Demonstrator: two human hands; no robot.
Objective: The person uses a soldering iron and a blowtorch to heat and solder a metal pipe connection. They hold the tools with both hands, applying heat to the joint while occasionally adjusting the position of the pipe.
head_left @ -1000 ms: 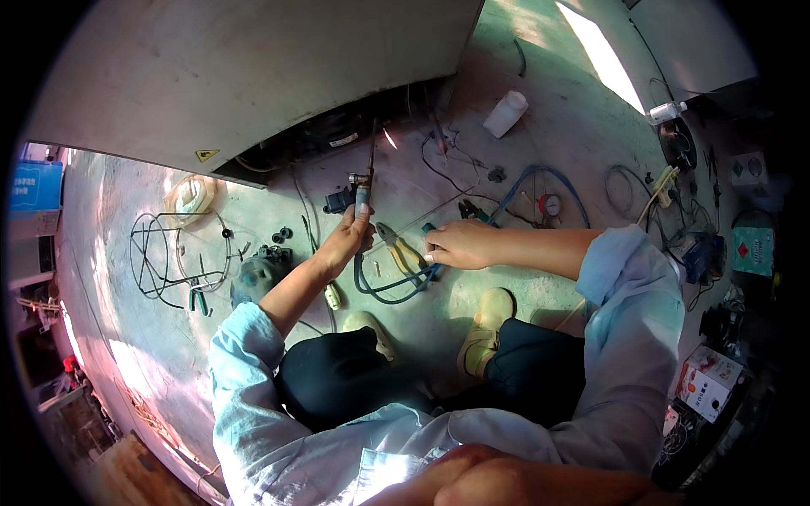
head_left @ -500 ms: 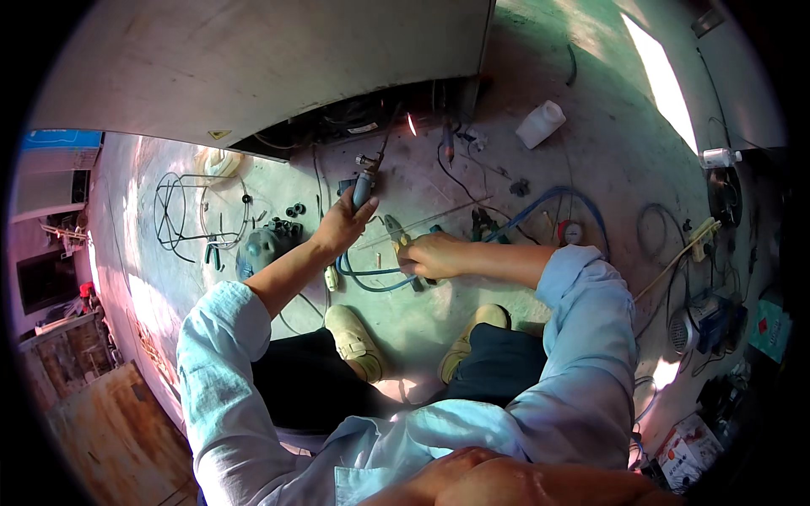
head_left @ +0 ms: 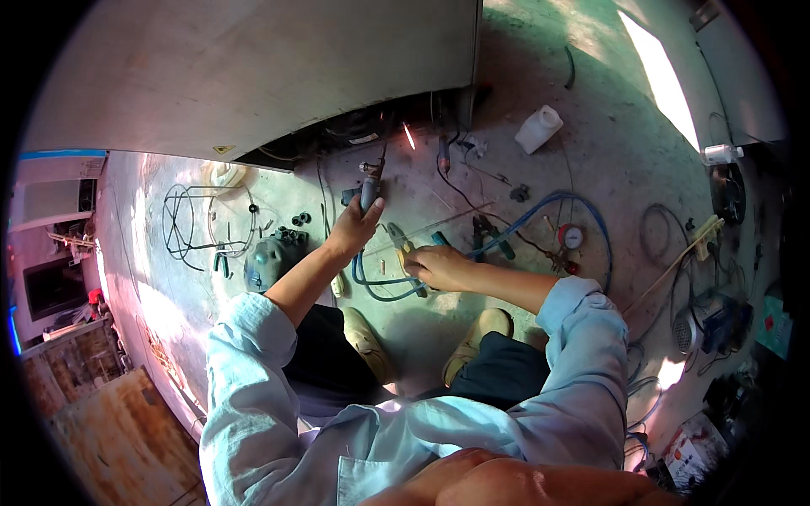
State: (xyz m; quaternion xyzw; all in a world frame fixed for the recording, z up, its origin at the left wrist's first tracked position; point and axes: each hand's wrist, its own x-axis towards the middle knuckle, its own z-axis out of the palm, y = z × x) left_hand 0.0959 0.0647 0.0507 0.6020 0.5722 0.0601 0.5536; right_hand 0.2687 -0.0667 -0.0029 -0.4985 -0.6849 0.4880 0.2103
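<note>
The scuffed grey floor (head_left: 582,169) extends across the room beneath a large pale cabinet (head_left: 253,76), with a brown wooden board (head_left: 126,438) at the lower left and a white bottle (head_left: 538,129) to the right of the cabinet. The left hand (head_left: 353,228) has its grip wrapped around a torch (head_left: 369,192) near the cabinet's dark underside. The right hand's (head_left: 439,267) grip covers yellow-handled pliers (head_left: 397,237); whether it pinches them cannot be told.
</note>
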